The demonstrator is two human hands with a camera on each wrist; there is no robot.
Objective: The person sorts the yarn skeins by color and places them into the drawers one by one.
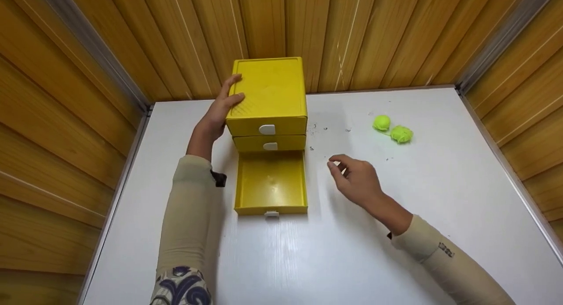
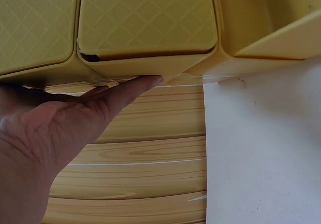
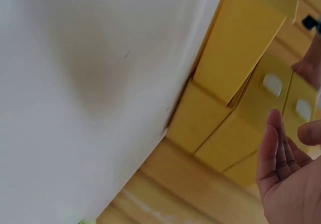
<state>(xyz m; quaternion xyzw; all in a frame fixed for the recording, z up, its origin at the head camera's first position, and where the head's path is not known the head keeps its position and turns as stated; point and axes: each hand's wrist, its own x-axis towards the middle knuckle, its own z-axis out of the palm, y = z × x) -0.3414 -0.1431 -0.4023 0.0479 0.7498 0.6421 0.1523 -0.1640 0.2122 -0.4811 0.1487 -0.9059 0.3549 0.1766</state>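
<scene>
A yellow drawer box [image 1: 268, 87] with three stacked drawers stands against the back wall. Its bottom drawer [image 1: 271, 210] is pulled out with nothing inside; the upper two are closed, each with a white knob. My left hand [image 1: 224, 105] rests against the box's left side, fingertips reaching onto the top edge. In the left wrist view, extended fingers [image 2: 133, 89] lie along the box's side. My right hand [image 1: 358, 177] hovers to the right of the pulled-out drawer, fingers loosely bent and holding nothing. The right wrist view shows its thumb apart from the fingers [image 3: 276, 141].
Two lime-green balls [image 1: 381, 123], apparently of yarn and joined by a strand, lie at the back right of the white table [image 1: 281, 261]. Wood-patterned walls [image 1: 334, 37] enclose the table at the back and both sides. Small dark marks dot the tabletop.
</scene>
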